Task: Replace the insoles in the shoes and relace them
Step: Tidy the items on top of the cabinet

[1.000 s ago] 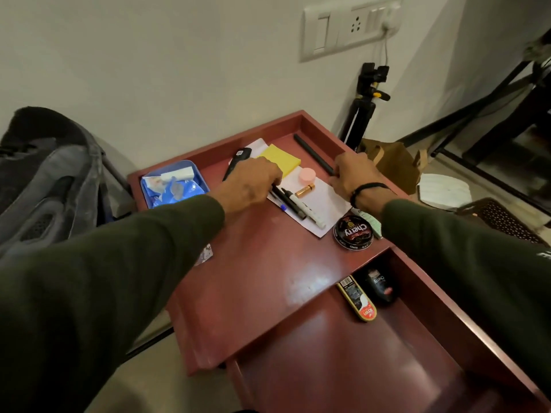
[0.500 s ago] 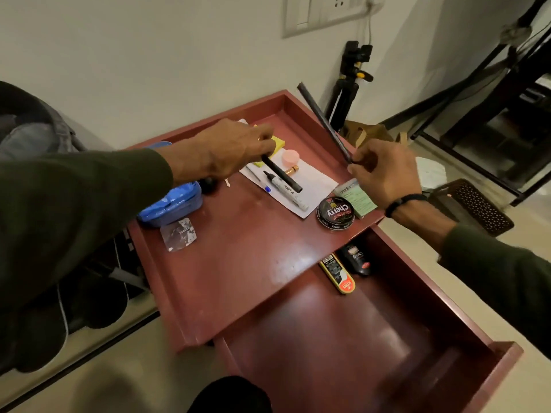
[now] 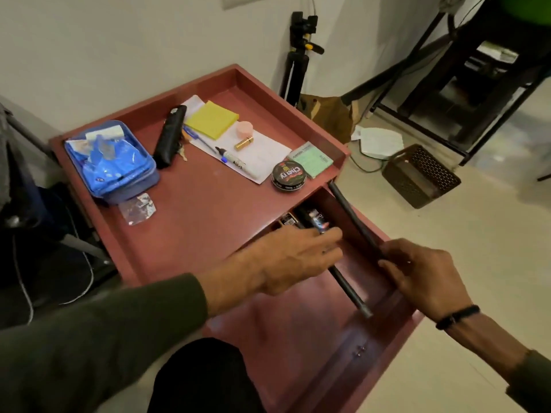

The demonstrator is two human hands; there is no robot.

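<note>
No shoe, insole or lace shows in the head view. My left hand [image 3: 298, 257] reaches into the open red-brown drawer [image 3: 384, 362] and holds a black rod [image 3: 354, 296] whose end pokes out below the palm. My right hand [image 3: 426, 275] grips a second, longer black rod [image 3: 351, 213] that lies along the drawer's right wall. At the drawer's back lie a black bottle [image 3: 314, 219] and a polish tube [image 3: 287, 218]. A round Cherry polish tin [image 3: 287, 175] sits on the cabinet top [image 3: 202, 210].
The top holds a blue pouch [image 3: 113, 162], a black case [image 3: 171, 135], yellow sticky notes [image 3: 211, 119], a marker [image 3: 238, 160] on paper and a green pad [image 3: 311, 158]. On the floor to the right stand a tripod [image 3: 298, 64], a paper bag [image 3: 328, 114] and a brown basket [image 3: 420, 174].
Both hands picked black rods off the cabinet top and brought them down into the open drawer. The view tilted down towards the drawer.
</note>
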